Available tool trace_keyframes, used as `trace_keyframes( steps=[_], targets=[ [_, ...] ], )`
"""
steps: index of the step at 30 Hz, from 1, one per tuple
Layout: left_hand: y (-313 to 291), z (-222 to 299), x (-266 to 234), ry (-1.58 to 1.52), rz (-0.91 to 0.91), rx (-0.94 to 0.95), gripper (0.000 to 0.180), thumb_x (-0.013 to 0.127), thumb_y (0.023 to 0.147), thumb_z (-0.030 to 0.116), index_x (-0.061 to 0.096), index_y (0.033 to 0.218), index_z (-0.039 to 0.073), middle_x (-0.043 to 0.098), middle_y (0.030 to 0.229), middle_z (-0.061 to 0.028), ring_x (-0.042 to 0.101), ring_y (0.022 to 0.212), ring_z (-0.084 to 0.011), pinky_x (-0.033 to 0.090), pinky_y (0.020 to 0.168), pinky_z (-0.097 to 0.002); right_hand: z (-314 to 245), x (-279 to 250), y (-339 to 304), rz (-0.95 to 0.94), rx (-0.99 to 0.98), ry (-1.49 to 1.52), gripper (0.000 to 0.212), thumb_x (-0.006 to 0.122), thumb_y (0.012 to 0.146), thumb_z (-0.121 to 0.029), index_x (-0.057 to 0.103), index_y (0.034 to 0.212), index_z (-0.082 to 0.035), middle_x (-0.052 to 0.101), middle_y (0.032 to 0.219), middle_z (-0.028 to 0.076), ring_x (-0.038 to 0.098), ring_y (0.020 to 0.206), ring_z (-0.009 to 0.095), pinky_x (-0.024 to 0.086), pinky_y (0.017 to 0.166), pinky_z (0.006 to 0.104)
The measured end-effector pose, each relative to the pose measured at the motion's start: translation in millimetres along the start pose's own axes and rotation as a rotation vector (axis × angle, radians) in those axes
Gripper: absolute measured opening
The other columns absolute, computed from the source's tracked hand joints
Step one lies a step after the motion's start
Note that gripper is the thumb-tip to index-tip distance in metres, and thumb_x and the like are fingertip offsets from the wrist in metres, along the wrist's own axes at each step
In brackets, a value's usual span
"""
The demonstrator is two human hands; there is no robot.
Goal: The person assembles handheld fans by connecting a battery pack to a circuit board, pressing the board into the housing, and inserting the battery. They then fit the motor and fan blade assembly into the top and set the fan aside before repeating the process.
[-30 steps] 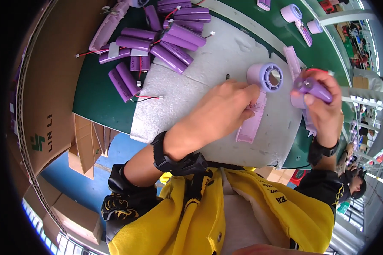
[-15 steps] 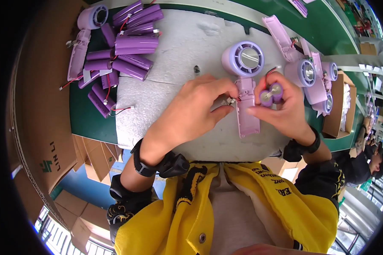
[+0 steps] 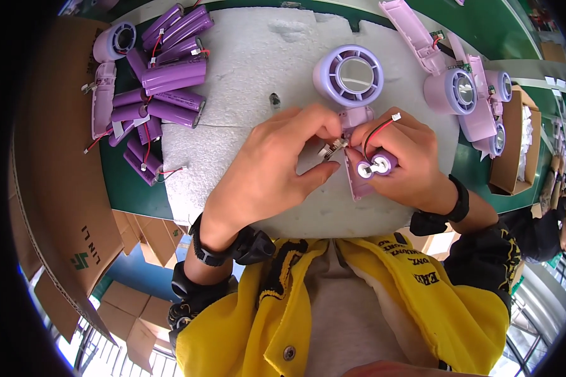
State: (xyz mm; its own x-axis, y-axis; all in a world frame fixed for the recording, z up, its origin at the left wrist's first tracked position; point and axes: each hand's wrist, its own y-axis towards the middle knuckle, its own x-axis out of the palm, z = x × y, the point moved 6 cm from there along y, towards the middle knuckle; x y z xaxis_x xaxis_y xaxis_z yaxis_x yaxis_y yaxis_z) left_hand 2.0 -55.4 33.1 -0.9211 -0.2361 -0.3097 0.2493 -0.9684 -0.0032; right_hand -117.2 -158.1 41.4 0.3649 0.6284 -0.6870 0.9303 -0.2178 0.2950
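A lilac handheld fan (image 3: 348, 75) lies with its round head away from me and its open handle shell (image 3: 357, 182) toward me, partly hidden by my hands. My left hand (image 3: 264, 163) pinches a small circuit board (image 3: 331, 149) with connectors at the handle's left edge. In my right hand (image 3: 412, 154) is a purple twin-cell battery pack (image 3: 384, 163), its end turned up. From the pack a red and black lead rises over the hand to a white plug (image 3: 395, 117). The right thumb and forefinger tips reach close to the board; whether they touch it is hidden.
White foam board (image 3: 233, 75) covers the green table (image 3: 132, 196). Several purple battery packs (image 3: 173, 76) are heaped at the left beside another fan (image 3: 114, 43). More open fans (image 3: 449, 91) lie at the right, near a cardboard box (image 3: 514, 147). A large carton (image 3: 63, 157) stands left.
My right hand has moved left and down with the battery pack, over the handle and close to my left fingers. The lead's white plug now shows above the hand.
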Motion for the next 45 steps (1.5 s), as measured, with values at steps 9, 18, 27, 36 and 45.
trace_keyframes(
  steps=[9, 18, 27, 36, 45],
  targets=[
    [-4, -1, -3, 0.183, 0.077, 0.215, 0.034, 0.068, 0.064, -0.014, 0.072, 0.092, 0.005, 0.064, 0.101, -0.0107, 0.066, 0.090, -0.0251, 0.054, 0.074, -0.0332, -8, 2, -1, 0.005, -0.053, -0.079, 0.029, 0.074, 0.054, 0.005, 0.058, 0.076, -0.007, 0.068, 0.079, 0.004, 0.057, 0.065, 0.024, 0.047, 0.055, 0.0330],
    [-2, 11, 6, 0.073, 0.015, 0.155, 0.034, 0.065, 0.068, -0.017, 0.069, 0.096, 0.002, 0.063, 0.100, -0.0125, 0.066, 0.088, -0.0264, 0.054, 0.073, -0.0316, -10, -2, 1, -0.012, -0.069, -0.082, 0.027, 0.073, 0.060, 0.005, 0.058, 0.080, -0.006, 0.066, 0.079, 0.007, 0.057, 0.066, 0.023, 0.046, 0.056, 0.0324],
    [-2, -2, 1, -0.088, -0.004, 0.037, 0.029, 0.068, 0.073, -0.015, 0.066, 0.097, 0.000, 0.062, 0.103, -0.0108, 0.065, 0.094, -0.0213, 0.055, 0.078, -0.0313, 7, -13, 1, 0.057, 0.128, 0.427, 0.020, 0.067, 0.077, 0.004, 0.053, 0.090, 0.000, 0.059, 0.083, 0.012, 0.055, 0.071, 0.021, 0.043, 0.062, 0.0313],
    [-3, -16, 3, -0.291, 0.080, -0.069, 0.022, 0.078, 0.078, 0.001, 0.070, 0.098, 0.000, 0.066, 0.092, -0.0085, 0.066, 0.077, -0.0166, 0.055, 0.068, -0.0279, 0, -14, 2, -0.022, 0.031, 0.457, 0.011, 0.070, 0.079, 0.002, 0.062, 0.086, 0.001, 0.060, 0.083, 0.013, 0.055, 0.068, 0.020, 0.043, 0.059, 0.0302],
    [-5, -13, 3, -0.370, 0.003, -0.191, 0.019, 0.073, 0.083, -0.005, 0.069, 0.102, -0.004, 0.062, 0.103, -0.0090, 0.064, 0.093, -0.0169, 0.056, 0.082, -0.0280, -9, -17, 5, 0.021, -0.288, 0.000, 0.020, 0.080, 0.068, -0.003, 0.070, 0.086, -0.002, 0.058, 0.080, 0.010, 0.054, 0.059, 0.022, 0.042, 0.050, 0.0290]
  ],
)
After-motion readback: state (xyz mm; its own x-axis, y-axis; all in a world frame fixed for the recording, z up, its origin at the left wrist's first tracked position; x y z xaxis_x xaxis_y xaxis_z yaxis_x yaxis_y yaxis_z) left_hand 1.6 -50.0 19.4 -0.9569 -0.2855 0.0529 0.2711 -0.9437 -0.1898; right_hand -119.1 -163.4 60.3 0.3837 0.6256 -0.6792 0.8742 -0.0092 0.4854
